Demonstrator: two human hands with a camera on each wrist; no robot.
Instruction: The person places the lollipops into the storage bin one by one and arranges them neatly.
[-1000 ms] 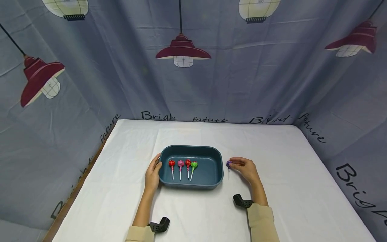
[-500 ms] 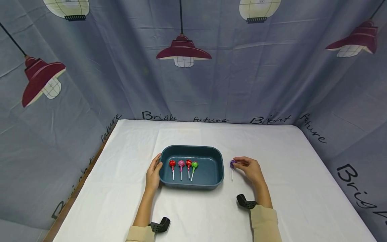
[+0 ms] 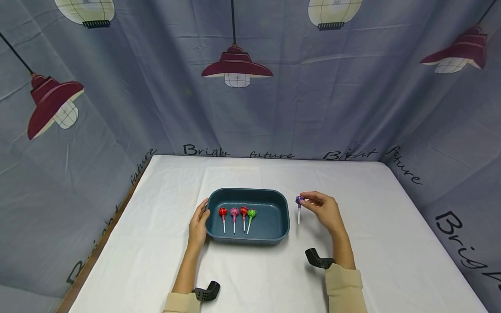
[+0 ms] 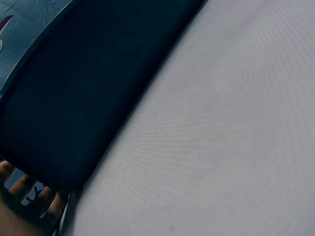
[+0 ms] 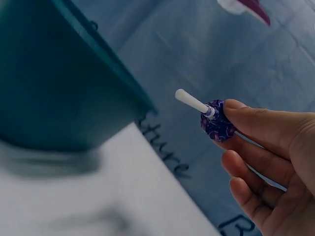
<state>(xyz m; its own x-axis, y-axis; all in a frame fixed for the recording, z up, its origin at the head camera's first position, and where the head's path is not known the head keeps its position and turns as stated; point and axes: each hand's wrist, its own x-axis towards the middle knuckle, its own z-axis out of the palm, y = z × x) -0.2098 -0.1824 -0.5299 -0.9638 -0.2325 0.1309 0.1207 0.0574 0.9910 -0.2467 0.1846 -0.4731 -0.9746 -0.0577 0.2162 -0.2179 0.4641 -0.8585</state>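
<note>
A dark teal tray [image 3: 270, 238] sits on the white-covered table, with my left hand [image 3: 197, 226] holding its left end, thumb at the rim and fingers along the outer wall. Four-sided and rounded, it contains a red lollipop [image 3: 223, 211], a pink lollipop [image 3: 234, 212], another red lollipop [image 3: 244, 211] and a green lollipop [image 3: 252, 214], lying side by side in its left half. Right of the tray, my right hand [image 3: 325, 211] pinches a purple lollipop [image 5: 216, 123] by its wrapped head between thumb and index finger. Its white stick hangs down, apart from the tray.
White cloth [image 3: 258, 278] covers the table around the tray. A grey-blue curtain [image 3: 289, 108] printed with lamps rises behind and beside the table. Each wrist carries a black camera mount, one on the left [image 3: 207, 291] and one on the right [image 3: 318, 259].
My right hand first shifts slightly right with the purple lollipop, then rises, lifting it off the table. My left hand and the tray stay in place.
</note>
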